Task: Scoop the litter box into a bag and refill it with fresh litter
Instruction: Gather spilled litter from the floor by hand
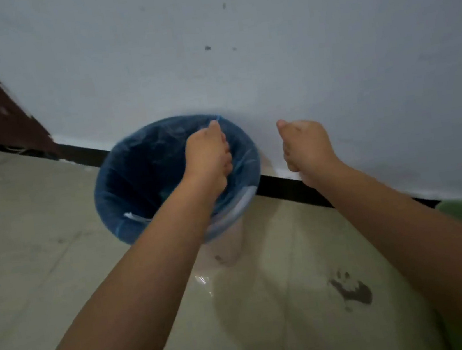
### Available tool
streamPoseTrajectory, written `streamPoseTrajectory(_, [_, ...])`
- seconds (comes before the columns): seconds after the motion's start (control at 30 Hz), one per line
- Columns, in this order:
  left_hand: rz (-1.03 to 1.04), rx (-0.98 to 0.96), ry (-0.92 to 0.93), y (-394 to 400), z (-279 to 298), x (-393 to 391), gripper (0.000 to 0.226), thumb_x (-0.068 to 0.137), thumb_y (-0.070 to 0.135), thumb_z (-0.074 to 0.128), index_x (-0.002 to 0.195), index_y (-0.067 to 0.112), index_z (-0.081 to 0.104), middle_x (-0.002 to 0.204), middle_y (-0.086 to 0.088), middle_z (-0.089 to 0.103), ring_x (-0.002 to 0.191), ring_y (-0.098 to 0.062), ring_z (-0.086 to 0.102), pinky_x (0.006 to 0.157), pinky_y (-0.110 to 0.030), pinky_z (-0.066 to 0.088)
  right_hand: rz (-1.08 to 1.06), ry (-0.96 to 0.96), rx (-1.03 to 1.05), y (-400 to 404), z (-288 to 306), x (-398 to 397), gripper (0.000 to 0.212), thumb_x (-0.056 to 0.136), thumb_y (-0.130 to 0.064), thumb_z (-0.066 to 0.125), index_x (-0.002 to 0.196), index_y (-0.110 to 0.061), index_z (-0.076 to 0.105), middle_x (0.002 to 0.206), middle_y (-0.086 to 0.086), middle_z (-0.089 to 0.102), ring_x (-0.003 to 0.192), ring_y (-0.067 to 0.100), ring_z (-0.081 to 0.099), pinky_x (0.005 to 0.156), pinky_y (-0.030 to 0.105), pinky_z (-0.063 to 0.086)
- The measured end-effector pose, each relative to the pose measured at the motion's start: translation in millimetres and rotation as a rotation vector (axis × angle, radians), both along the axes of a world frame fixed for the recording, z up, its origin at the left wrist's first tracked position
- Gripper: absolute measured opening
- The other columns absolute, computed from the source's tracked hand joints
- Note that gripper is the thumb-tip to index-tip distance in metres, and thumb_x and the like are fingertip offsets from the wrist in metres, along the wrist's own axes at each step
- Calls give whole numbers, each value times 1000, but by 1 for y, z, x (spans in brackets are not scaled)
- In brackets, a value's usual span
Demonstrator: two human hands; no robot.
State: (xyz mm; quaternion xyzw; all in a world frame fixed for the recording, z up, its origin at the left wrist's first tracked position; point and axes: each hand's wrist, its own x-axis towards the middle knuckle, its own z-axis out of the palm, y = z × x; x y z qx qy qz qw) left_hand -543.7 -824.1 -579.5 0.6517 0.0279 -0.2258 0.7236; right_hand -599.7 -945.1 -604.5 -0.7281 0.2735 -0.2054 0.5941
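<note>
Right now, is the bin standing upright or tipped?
Upright: the bin stands on the floor, its blue-bag-lined mouth facing up.

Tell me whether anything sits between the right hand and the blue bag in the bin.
Nothing visible does. The right hand is curled in a fist beside the bin, in front of the wall, with open space between it and the blue bag. The left hand is already over the bag, seemingly pinching its far rim.

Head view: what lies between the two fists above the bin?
Only bare white wall shows between the left hand and right hand; the blue-lined bin sits under the left.
</note>
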Motion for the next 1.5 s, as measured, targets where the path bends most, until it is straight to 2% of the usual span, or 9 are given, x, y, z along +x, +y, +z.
streamPoseTrajectory(0.13, [2,627,-391,59,-13,51,47,101,23,31,56,13,35,57,-3,37,53,-17,37,59,-32,37,178,32,-316,49,11,53,52,99,-21,35,49,-13,29,53,8,41,59,23,42,60,31,31])
streamPoseTrajectory(0.3, [-234,858,-516,97,-30,67,46,103,31,24,98,10,65,106,-12,63,103,-26,55,87,-31,40,450,212,-618,79,-11,72,53,102,-24,23,87,9,61,102,29,63,100,36,57,86,33,38])
streamPoseTrajectory(0.4, [-378,1095,-559,107,-40,76,48,100,37,20,116,13,59,133,-15,52,124,-30,46,105,-37,35,570,255,-754,74,-23,70,46,102,-23,25,67,-4,50,100,24,63,125,31,44,100,29,27])
streamPoseTrajectory(0.57, [-586,1339,-651,110,-54,87,47,101,30,24,148,25,24,158,-7,13,146,-29,7,117,-49,12,664,299,-1128,64,-26,70,38,99,-29,35,119,-7,59,124,9,59,138,27,29,111,39,22])
streamPoseTrajectory(0.77, [-498,1326,-830,88,-31,52,38,101,29,32,132,20,53,155,-7,24,144,-26,17,117,-41,19,485,114,-1153,53,-10,58,35,97,-28,40,103,-1,63,103,19,64,104,32,55,96,38,39])
streamPoseTrajectory(1.0, [-451,1033,-1067,27,-39,-18,35,99,18,37,126,7,57,142,-17,44,135,-28,37,107,-36,30,374,138,-1026,-2,-34,-3,53,92,-35,34,129,-2,49,126,20,56,117,32,51,100,38,35])
streamPoseTrajectory(1.23, [-506,674,-1320,-51,-114,-95,31,82,14,45,78,-1,72,84,-17,72,80,-30,70,78,-32,47,154,522,-651,-71,-119,-133,39,98,-16,41,132,1,45,138,19,47,128,29,42,103,29,27])
streamPoseTrajectory(1.37, [-928,931,-944,-70,-203,-118,53,96,33,23,137,7,45,146,-14,39,138,-28,33,112,-34,27,131,765,-559,-74,-185,-207,56,92,-33,34,136,1,39,143,22,38,134,31,35,111,33,24])
streamPoseTrajectory(1.5, [-1123,1134,-942,-74,-275,-111,71,96,51,23,150,10,5,158,-10,-2,146,-25,-5,118,-34,4,141,930,-525,-68,-230,-239,58,95,-38,25,145,-7,21,155,14,14,144,24,10,116,28,8])
